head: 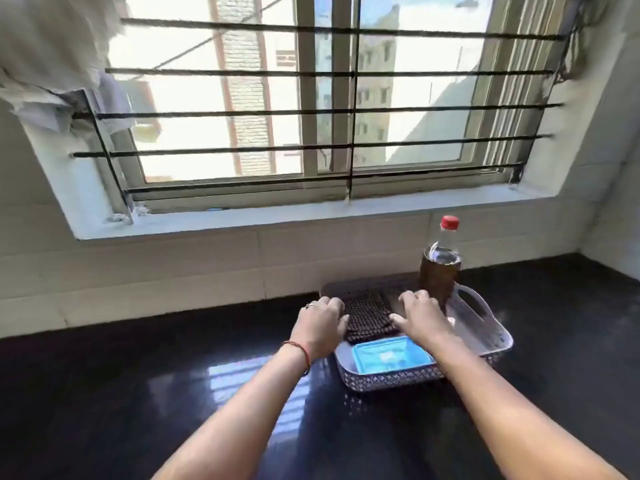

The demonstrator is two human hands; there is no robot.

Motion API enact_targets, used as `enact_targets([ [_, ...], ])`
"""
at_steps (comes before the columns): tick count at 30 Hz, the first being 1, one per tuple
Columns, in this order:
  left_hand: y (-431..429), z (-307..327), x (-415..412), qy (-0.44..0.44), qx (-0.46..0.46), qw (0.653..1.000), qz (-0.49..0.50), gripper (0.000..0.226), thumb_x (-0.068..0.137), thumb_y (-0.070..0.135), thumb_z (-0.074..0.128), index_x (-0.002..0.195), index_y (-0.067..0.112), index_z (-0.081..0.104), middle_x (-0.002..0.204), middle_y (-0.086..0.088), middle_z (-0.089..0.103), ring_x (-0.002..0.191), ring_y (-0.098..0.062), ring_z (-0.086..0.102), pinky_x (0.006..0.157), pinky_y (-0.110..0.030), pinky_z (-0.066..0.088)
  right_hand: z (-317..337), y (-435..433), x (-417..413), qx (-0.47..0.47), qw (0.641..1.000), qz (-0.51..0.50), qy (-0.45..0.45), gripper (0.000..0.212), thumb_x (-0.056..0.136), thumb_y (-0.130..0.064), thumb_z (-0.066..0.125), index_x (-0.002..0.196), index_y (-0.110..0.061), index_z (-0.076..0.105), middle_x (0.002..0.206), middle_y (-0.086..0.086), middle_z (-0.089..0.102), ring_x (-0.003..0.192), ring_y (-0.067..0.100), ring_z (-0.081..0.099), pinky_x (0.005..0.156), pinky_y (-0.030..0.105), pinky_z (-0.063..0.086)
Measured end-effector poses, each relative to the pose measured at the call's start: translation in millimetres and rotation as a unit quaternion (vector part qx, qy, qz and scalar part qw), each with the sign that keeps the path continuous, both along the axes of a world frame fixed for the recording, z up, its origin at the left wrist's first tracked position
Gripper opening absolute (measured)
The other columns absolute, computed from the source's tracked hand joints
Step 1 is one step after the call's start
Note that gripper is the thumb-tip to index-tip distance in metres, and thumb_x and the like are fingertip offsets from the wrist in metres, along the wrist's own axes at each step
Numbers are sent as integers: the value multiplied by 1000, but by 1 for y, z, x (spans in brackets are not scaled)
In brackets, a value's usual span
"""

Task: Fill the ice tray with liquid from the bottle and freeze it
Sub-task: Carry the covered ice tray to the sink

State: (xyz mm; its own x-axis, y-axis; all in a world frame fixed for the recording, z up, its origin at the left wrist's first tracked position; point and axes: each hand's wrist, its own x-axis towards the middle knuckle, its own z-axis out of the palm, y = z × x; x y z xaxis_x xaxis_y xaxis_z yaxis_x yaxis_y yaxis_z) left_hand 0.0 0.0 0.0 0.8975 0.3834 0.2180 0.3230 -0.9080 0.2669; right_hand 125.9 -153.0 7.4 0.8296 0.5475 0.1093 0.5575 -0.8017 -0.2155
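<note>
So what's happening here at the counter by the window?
A person is reaching with both hands into a white basket on a dark counter. The left hand and right hand rest on either side of a dark ice tray. A bottle of brown liquid stands capped at the back, and a blue lidded box lies in front. Nothing is poured yet.

Bottle [439, 271] behind ice tray [369, 318], both in basket [485, 327].
</note>
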Motion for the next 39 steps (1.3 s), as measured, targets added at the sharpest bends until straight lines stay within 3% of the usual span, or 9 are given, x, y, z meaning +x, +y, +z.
enact_targets([
  [6,-25,-25,25,129,147,981,1,35,95,39,43,104,12,63,110,-10,66,109,-30,57,93,-39,35,-22,-9,9,-80,982,-63,160,37,92,-33,56,115,-5,56,120,16,60,109,31,58,82,31,45],
  [12,-39,-35,40,250,89,964,17,26,94,23,44,103,9,65,111,-12,67,112,-32,56,105,-51,25,-40,-7,15,-81,981,-75,160,22,93,-11,48,113,-6,57,121,14,60,111,29,58,85,30,46],
  [16,-36,-21,39,161,-11,983,87,32,97,32,42,102,8,63,110,-15,66,108,-33,57,97,-46,31,-25,-5,21,43,987,-91,123,24,93,-9,44,113,-12,57,117,15,61,106,33,59,81,33,47],
  [19,-19,-5,26,-37,-99,980,166,33,97,34,43,93,10,65,101,-12,69,99,-30,59,83,-37,34,3,6,22,150,981,-51,111,30,93,-14,47,121,-13,58,124,14,62,114,31,56,90,33,43],
  [21,-5,5,12,-214,-268,924,166,33,96,28,48,86,4,68,85,-12,69,82,-25,61,72,-37,40,19,20,15,216,968,4,127,35,92,-14,52,126,-12,57,127,11,61,117,28,55,97,31,41],
  [23,5,13,-9,-336,-429,821,171,32,96,25,51,78,3,66,74,-7,62,71,-17,53,67,-35,41,29,39,-2,262,953,51,143,35,91,-13,55,126,-13,57,126,8,62,113,24,58,96,27,40],
  [29,50,10,-110,-395,-626,632,232,33,98,47,38,100,18,55,97,-12,60,86,-27,59,63,-34,46,32,114,-95,276,919,166,228,33,89,-10,60,122,-12,60,107,14,68,98,27,64,89,32,48],
  [34,78,8,-251,-429,-653,557,282,57,93,58,37,121,11,53,111,-18,67,78,-29,69,55,-41,58,18,183,-213,249,893,244,284,29,88,-16,61,117,-21,62,96,9,67,79,19,61,59,21,43],
  [39,98,-3,-418,-502,-594,509,369,48,92,57,41,108,15,58,90,-10,70,71,-24,70,53,-40,58,5,239,-370,209,859,330,330,28,87,-19,62,114,-27,64,92,5,65,79,20,61,62,31,52],
])
